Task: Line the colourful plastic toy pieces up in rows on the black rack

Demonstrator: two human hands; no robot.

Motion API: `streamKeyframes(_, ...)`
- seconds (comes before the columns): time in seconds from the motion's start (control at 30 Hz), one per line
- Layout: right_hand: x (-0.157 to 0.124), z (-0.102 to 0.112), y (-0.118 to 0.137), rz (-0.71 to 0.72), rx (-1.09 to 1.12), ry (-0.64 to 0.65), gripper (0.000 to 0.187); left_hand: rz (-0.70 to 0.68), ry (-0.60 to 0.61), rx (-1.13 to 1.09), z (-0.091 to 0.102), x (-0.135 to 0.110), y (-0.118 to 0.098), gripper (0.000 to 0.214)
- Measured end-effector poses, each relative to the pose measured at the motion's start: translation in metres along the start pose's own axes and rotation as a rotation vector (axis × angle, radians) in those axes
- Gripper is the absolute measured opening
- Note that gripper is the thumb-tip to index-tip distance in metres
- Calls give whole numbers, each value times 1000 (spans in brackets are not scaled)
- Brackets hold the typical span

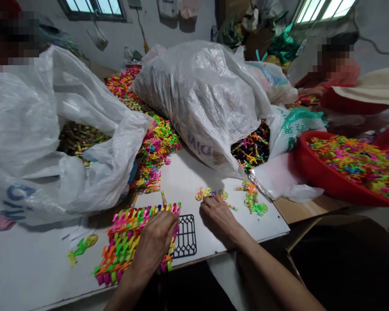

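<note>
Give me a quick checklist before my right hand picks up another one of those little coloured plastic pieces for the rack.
1. Left hand resting on the black grid rack of bright plastic pieces: ok.
2. Right hand empty: cannot tell, palm faces down.
3. Loose yellow-and-pink plastic piece just beyond its fingers: ok.
4. Bare grid slots showing at the rack's right end: ok.
5. More loose green and orange pieces on the white tabletop: ok.

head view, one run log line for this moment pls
left hand: flat on filled clip rack | right hand: fingertips at loose clips | black grid: between the hands | red basin: full of clips, right
</note>
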State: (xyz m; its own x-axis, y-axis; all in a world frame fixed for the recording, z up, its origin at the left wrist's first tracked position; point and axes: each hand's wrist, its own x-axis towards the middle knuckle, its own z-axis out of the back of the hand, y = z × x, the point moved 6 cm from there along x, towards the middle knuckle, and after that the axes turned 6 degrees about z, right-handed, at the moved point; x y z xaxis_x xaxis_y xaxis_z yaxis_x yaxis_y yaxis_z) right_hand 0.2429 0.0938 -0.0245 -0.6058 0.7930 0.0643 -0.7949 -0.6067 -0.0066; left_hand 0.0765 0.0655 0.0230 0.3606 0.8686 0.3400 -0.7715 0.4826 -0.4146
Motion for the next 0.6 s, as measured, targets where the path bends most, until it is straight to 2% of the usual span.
streamKeyframes(0.07, -11, 0, 2, -83, 50, -36, 19, 15, -12, 3, 0, 2, 3, 13)
streamKeyframes(0.13, -15, -1, -4, -237, 69, -39, 16, 37, -33, 13, 0, 4, 7, 13)
streamKeyframes(0.23, -10, -4, -15, -439, 73, -14, 16, 68, -61, 40, 1, 7, 10, 13)
streamKeyframes(0.33, 0, -4, -25, -555, 165, -20, 18, 87, -56, 46, 1, 8, 11, 13)
streamKeyframes(0.43, 7, -2, -22, -559, 509, -80, 18, 101, -47, 36, 3, 8, 8, 13)
streamKeyframes(0.53, 7, 0, 4, -439, 901, -234, 9, 124, -25, 48, 4, 9, 7, 15)
streamKeyframes(0.6, 5, -3, 28, -388, 1010, -301, 5, 133, -20, 42, 5, 9, 6, 16)
